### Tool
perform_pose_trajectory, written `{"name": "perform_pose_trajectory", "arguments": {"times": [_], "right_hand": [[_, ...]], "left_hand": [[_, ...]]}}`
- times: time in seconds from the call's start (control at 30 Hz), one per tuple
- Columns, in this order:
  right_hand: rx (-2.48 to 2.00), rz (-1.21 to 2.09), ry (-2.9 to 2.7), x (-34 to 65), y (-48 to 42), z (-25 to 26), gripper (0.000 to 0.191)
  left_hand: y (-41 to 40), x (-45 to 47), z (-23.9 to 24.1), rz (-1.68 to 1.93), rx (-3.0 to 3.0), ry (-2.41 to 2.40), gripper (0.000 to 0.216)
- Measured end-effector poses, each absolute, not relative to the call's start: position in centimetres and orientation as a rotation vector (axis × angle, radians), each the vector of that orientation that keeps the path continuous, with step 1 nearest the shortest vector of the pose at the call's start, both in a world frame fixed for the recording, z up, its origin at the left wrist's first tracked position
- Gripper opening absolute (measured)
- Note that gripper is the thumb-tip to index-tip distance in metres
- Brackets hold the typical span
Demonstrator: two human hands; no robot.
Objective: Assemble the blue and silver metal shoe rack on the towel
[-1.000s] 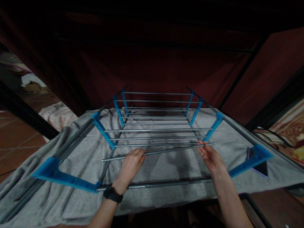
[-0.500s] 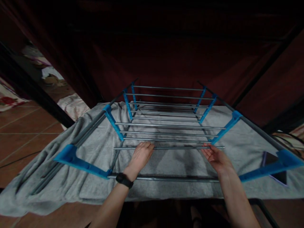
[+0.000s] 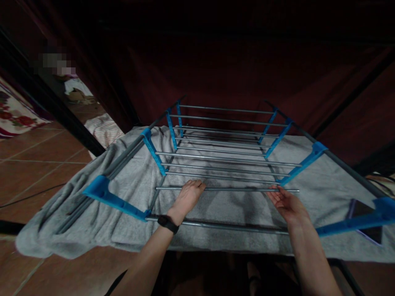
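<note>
My left hand grips the loose rod | right hand pinches it, beyond the near crossbar | I'd hold it parallel to that crossbar.

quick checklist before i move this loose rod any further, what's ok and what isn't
1. Left hand gripping the loose rod: ok, fingers over it left of its middle.
2. Right hand on the rod: ok, fingers at it near its right end.
3. Rod ends seated in blue brackets: not ok, neither end sits in one.
4. Near crossbar joined at both ends: cannot tell; left end meets the near left bracket, right end is hidden by the forearm.
5. Dark flat object away from the frame: not ok, the near right bracket crosses over it in view.
</note>
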State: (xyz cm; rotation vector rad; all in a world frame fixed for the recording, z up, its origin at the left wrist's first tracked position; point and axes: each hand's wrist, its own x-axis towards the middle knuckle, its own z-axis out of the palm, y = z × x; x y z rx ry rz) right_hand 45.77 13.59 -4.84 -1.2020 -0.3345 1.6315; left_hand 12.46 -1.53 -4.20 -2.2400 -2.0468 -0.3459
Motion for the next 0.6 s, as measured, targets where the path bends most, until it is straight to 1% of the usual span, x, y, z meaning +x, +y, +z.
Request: {"name": "perform_pose_trajectory", "arguments": {"times": [0.33,0.6], "right_hand": [[-1.188,1.638,-0.365,45.92,13.60,-5.11,0.018],[-1.190,1.646,-0.342,45.90,13.55,-4.91,0.019]], "left_hand": [[-1.55,12.38,-4.49,-0.209,-2.278,-2.075,0.022],[-1.57,12.25,-4.35,-0.252,-2.291,-2.161,0.017]]}}
